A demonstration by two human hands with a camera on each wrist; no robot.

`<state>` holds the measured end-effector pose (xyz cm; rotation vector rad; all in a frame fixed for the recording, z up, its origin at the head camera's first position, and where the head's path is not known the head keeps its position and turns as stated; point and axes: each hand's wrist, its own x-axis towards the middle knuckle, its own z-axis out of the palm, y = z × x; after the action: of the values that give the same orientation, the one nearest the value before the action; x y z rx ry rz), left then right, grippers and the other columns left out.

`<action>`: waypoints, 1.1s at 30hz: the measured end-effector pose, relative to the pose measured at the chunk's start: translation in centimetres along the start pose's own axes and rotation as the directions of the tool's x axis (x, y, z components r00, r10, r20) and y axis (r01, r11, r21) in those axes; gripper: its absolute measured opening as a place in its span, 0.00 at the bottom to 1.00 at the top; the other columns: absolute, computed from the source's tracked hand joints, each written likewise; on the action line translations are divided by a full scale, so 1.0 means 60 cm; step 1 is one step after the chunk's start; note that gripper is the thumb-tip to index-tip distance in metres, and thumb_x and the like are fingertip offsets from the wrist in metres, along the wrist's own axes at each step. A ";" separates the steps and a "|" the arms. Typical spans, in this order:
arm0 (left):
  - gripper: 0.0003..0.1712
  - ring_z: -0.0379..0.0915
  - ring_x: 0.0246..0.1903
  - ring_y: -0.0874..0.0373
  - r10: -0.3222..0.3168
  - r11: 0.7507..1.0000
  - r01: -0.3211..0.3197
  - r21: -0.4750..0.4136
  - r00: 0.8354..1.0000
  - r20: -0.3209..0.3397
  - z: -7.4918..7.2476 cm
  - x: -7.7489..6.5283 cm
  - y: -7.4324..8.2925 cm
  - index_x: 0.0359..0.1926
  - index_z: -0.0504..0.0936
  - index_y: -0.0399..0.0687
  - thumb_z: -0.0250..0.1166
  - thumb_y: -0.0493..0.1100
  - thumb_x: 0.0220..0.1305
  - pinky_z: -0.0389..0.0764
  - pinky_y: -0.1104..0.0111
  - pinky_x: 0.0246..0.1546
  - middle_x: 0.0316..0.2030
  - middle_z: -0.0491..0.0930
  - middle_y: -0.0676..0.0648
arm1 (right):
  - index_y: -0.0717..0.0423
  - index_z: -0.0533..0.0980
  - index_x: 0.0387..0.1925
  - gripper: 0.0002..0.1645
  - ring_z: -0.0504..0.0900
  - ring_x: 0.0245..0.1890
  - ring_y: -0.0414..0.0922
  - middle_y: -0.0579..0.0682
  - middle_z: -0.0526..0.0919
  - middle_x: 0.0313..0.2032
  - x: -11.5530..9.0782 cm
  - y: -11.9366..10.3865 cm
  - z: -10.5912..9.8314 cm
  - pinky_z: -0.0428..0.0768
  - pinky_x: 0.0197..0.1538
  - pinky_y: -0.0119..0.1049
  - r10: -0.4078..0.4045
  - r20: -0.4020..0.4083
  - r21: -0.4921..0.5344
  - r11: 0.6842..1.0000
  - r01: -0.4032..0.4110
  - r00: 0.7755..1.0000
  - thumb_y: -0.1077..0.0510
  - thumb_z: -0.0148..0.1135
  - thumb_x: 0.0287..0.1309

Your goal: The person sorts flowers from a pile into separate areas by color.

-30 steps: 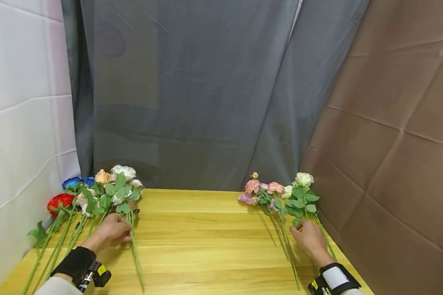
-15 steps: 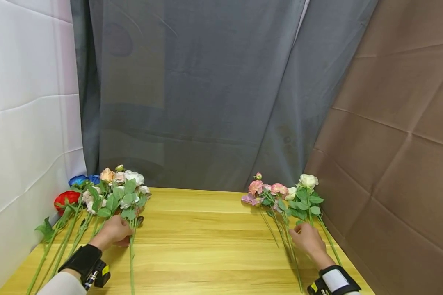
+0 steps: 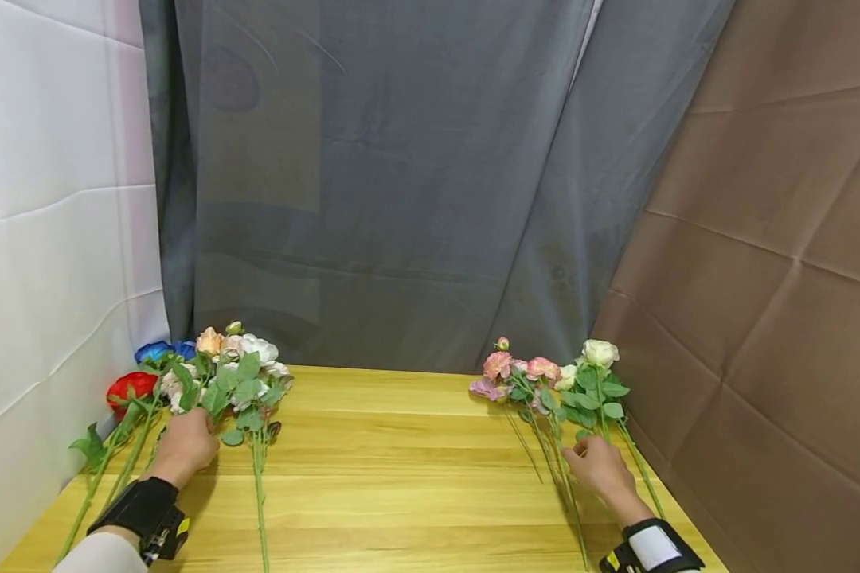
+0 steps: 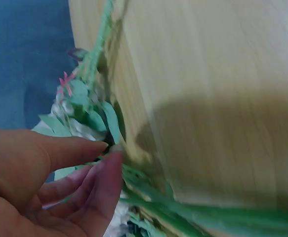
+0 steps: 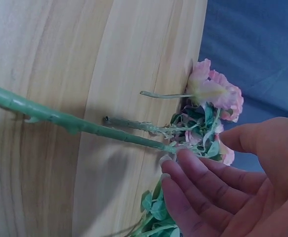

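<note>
In the head view my left hand is over the flower stems at the left. Its thumb and fingertips are close together in the left wrist view, right by the green stems, with no stem visible between them. Beside it lies a bunch of white roses with green leaves, its stem stretching toward me. My right hand is low over the right-hand flowers. Its fingers are extended and the thumb stands apart, with the fingertips beside a thick green stem. Pink flowers lie beyond.
A red flower, blue flowers and a peach one lie at the left by the white cloth. A cream rose is near the brown cloth. Grey cloth hangs behind the wooden table.
My left hand has come away from the white roses' stem and moved left over the other stems; the white roses now lie on the table. The right hand has barely moved.
</note>
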<state>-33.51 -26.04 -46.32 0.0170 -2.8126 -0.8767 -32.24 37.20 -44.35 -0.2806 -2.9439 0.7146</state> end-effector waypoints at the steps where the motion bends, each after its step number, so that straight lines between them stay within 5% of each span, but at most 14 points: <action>1: 0.18 0.50 0.20 0.55 -0.013 1.000 0.014 0.026 1.000 -0.009 -0.003 0.001 -0.004 0.20 0.57 0.46 0.54 0.25 0.52 0.56 0.63 0.24 0.19 0.51 0.50 | 0.60 0.81 0.41 0.17 0.68 0.17 0.44 0.50 0.77 0.23 -0.001 0.000 0.000 0.65 0.21 0.36 -0.004 -0.001 0.000 1.000 0.004 1.000 0.49 0.58 0.70; 6: 0.09 0.71 0.25 0.46 -0.075 0.991 0.074 0.111 0.997 0.006 -0.012 0.003 -0.020 0.23 0.69 0.39 0.56 0.28 0.59 0.70 0.56 0.27 0.22 0.70 0.41 | 0.61 0.80 0.43 0.17 0.70 0.19 0.45 0.51 0.77 0.25 -0.004 -0.001 0.002 0.66 0.22 0.37 -0.003 0.004 -0.002 1.000 0.003 1.000 0.50 0.58 0.71; 13: 0.10 0.71 0.26 0.46 -0.094 0.985 0.079 0.156 0.991 0.091 -0.025 0.007 -0.016 0.25 0.73 0.38 0.54 0.28 0.64 0.69 0.57 0.27 0.25 0.74 0.38 | 0.60 0.80 0.41 0.16 0.68 0.17 0.44 0.50 0.76 0.23 -0.006 -0.003 0.002 0.65 0.21 0.36 -0.006 0.009 0.007 1.000 0.006 1.000 0.50 0.57 0.71; 18: 0.16 0.60 0.22 0.52 -0.010 0.989 0.007 0.148 1.000 0.021 -0.034 0.012 0.003 0.19 0.65 0.44 0.53 0.27 0.62 0.63 0.61 0.25 0.19 0.60 0.47 | 0.61 0.81 0.42 0.17 0.68 0.17 0.44 0.49 0.78 0.24 -0.006 -0.002 0.001 0.64 0.21 0.36 -0.001 0.020 0.018 1.000 0.001 1.000 0.50 0.57 0.71; 23: 0.24 0.43 0.21 0.58 0.054 0.997 -0.052 0.051 0.997 -0.052 -0.040 0.010 0.040 0.16 0.54 0.53 0.54 0.27 0.56 0.51 0.66 0.23 0.20 0.45 0.54 | 0.62 0.81 0.44 0.18 0.71 0.20 0.46 0.51 0.80 0.28 -0.009 -0.010 -0.003 0.67 0.23 0.38 -0.008 0.017 0.013 1.000 0.008 1.000 0.50 0.57 0.71; 27: 0.25 0.38 0.22 0.58 0.084 0.995 -0.085 -0.045 0.996 -0.018 -0.041 0.008 0.080 0.17 0.50 0.54 0.53 0.26 0.56 0.48 0.65 0.25 0.20 0.43 0.53 | 0.63 0.81 0.43 0.18 0.73 0.20 0.45 0.51 0.81 0.28 -0.011 -0.024 -0.001 0.68 0.23 0.38 -0.048 -0.013 0.017 0.999 0.048 0.999 0.51 0.58 0.70; 33: 0.27 0.38 0.21 0.60 0.127 0.989 -0.126 -0.073 0.992 0.017 -0.026 0.015 0.118 0.16 0.52 0.54 0.56 0.27 0.60 0.49 0.65 0.26 0.18 0.44 0.54 | 0.60 0.82 0.38 0.14 0.76 0.20 0.45 0.51 0.84 0.28 -0.023 -0.073 0.011 0.70 0.23 0.39 -0.126 -0.038 0.043 0.991 0.128 0.991 0.53 0.59 0.69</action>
<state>-33.74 -21.14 -40.91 -0.1804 -2.7639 -0.9520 -31.64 32.79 -42.99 -0.0997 -2.8765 0.7503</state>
